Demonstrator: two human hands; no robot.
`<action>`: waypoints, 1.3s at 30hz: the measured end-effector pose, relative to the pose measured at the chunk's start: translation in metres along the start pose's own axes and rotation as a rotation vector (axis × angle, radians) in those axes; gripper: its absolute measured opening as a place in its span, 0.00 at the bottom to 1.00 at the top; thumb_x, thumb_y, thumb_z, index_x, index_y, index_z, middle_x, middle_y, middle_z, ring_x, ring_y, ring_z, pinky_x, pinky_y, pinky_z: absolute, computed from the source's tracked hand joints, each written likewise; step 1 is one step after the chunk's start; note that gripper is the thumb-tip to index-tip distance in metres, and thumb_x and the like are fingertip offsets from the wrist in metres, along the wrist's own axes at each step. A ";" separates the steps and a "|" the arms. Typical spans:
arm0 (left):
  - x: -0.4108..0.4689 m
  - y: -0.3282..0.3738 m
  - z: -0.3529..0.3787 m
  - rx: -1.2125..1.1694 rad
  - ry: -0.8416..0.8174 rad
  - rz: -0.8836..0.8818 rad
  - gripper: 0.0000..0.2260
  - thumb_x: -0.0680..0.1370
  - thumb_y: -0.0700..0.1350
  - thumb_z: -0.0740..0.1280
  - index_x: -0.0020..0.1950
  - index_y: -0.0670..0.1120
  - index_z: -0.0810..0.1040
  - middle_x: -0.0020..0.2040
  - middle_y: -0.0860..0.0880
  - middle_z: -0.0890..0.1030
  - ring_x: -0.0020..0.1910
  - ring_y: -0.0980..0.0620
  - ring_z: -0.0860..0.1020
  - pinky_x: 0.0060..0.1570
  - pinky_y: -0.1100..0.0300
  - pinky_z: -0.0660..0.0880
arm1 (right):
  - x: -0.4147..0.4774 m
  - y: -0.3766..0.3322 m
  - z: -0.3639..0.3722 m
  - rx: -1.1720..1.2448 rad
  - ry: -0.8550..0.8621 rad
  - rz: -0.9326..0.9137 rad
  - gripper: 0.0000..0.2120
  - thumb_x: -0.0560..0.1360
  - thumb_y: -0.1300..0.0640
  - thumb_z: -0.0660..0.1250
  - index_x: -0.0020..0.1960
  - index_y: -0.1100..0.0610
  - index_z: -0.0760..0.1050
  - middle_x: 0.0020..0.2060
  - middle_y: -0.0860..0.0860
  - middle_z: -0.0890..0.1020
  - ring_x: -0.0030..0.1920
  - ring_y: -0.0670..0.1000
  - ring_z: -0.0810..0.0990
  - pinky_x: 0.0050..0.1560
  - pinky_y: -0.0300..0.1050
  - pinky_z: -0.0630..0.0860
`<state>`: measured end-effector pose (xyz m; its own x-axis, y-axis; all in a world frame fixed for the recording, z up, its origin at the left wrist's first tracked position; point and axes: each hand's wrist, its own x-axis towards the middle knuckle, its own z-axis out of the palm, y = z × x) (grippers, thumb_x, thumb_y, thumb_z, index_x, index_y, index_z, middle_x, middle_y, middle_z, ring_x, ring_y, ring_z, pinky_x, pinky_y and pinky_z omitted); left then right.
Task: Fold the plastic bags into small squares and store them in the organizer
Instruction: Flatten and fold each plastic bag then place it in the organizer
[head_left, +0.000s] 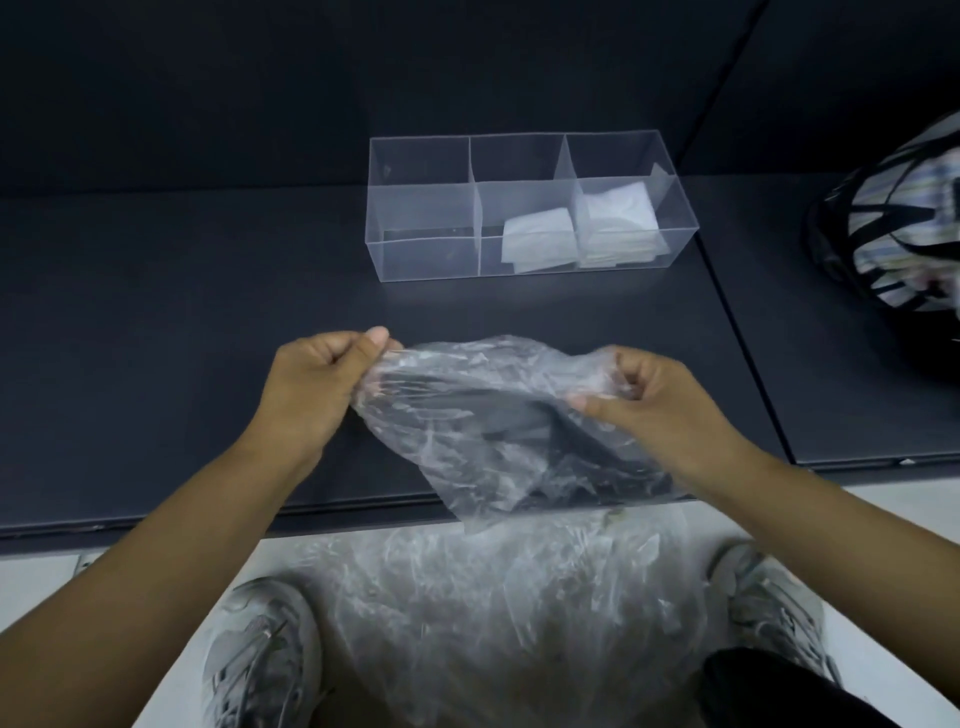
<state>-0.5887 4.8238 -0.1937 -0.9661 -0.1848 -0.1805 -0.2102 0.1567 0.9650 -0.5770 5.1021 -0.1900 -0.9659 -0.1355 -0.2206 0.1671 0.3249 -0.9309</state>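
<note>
Item in hand: one clear plastic bag (498, 415), unfolded, pinched by my left hand (317, 384) and right hand (644, 395) above the dark table (156, 338); stored in clear organizer (524, 208): folded squares, middle (540, 239) and right compartments (618, 218); left compartment vacant.

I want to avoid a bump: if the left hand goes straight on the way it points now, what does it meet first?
Probably the left end of the clear box, at its front wall; before that there is only bare table. The left hand pinches the bag, which would go along. The hand's height is unclear.
</note>
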 end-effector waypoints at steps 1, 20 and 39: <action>0.000 0.000 -0.001 0.008 0.026 0.009 0.11 0.77 0.49 0.68 0.38 0.47 0.84 0.35 0.51 0.85 0.34 0.59 0.81 0.35 0.71 0.75 | -0.003 -0.005 -0.004 0.072 -0.009 -0.007 0.24 0.64 0.52 0.76 0.46 0.71 0.73 0.38 0.59 0.79 0.38 0.48 0.77 0.39 0.38 0.75; -0.001 0.088 0.059 0.011 -0.130 0.134 0.04 0.73 0.49 0.73 0.41 0.49 0.84 0.38 0.54 0.85 0.36 0.59 0.82 0.37 0.68 0.76 | 0.006 -0.050 -0.024 0.046 -0.178 -0.022 0.10 0.70 0.62 0.75 0.43 0.61 0.74 0.36 0.53 0.80 0.37 0.49 0.79 0.40 0.41 0.78; 0.070 0.009 0.008 -0.068 0.139 -0.322 0.05 0.77 0.45 0.69 0.42 0.46 0.78 0.40 0.49 0.81 0.37 0.54 0.79 0.25 0.69 0.75 | 0.041 0.006 -0.110 -0.080 -0.272 0.314 0.32 0.63 0.35 0.69 0.54 0.60 0.81 0.54 0.51 0.83 0.59 0.47 0.79 0.56 0.35 0.74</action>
<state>-0.6590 4.8198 -0.1989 -0.8211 -0.3455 -0.4544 -0.4856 0.0044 0.8742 -0.6375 5.2011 -0.1723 -0.7812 -0.2573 -0.5688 0.4188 0.4597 -0.7832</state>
